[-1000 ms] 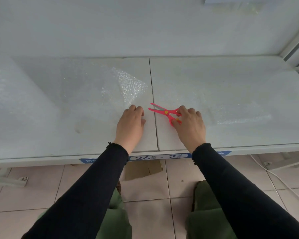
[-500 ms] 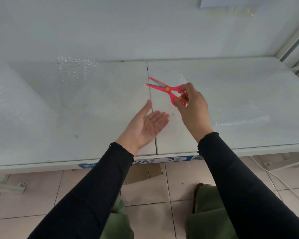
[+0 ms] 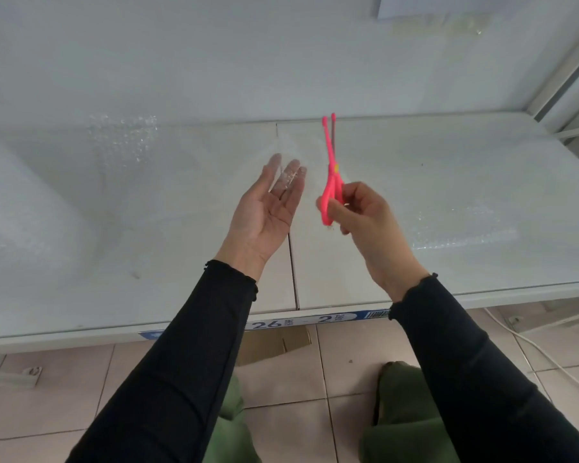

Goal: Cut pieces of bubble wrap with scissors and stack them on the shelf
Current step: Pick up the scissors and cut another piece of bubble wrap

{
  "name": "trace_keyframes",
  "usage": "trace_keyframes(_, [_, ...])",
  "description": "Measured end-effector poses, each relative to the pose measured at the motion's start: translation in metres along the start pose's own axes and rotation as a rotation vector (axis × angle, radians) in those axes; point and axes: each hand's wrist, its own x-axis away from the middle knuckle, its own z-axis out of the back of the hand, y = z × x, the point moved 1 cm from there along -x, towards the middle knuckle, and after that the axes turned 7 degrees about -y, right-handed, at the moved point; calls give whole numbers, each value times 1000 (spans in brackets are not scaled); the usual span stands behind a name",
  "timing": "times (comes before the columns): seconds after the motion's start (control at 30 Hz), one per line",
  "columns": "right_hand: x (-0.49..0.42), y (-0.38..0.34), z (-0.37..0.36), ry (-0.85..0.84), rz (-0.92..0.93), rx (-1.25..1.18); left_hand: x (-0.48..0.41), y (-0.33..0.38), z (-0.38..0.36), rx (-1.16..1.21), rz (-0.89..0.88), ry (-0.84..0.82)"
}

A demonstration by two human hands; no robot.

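Observation:
My right hand (image 3: 368, 225) grips the handles of the pink scissors (image 3: 331, 168), held above the white shelf (image 3: 415, 182) with the blades pointing up and away, slightly parted. My left hand (image 3: 264, 212) is raised beside them, palm up, fingers straight; its fingertips lie under the edge of a clear bubble wrap sheet (image 3: 121, 152) that spreads over the left half of the shelf. A flat piece of bubble wrap (image 3: 465, 228) lies on the shelf to the right.
The shelf's front edge carries a blue label strip (image 3: 298, 322). Below it is a tiled floor with a piece of cardboard (image 3: 274, 345) and a white cable (image 3: 549, 355) at the right. A metal upright (image 3: 565, 78) stands at the back right.
Both hands rose off the shelf. My right hand lifted the scissors and swung the blades from pointing left to pointing up. My left hand turned palm up under the wrap's edge.

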Motion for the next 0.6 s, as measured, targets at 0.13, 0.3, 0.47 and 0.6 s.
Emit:
trace_keyframes(0.13, [16,-1,-6,-170,-83,-36,0,-1,-2,-26,-18,25])
trace_keyframes(0.3, [38,3,-20,-460,-320,-229,0,0,-1,2,-12,2])
trace_keyframes(0.47, [39,4,-27,-484,-375,-251,0,-1,-1,-7,15,-34])
trace_keyframes(0.6, [35,4,-32,-443,-364,-294,2,-8,-5,10,19,-39])
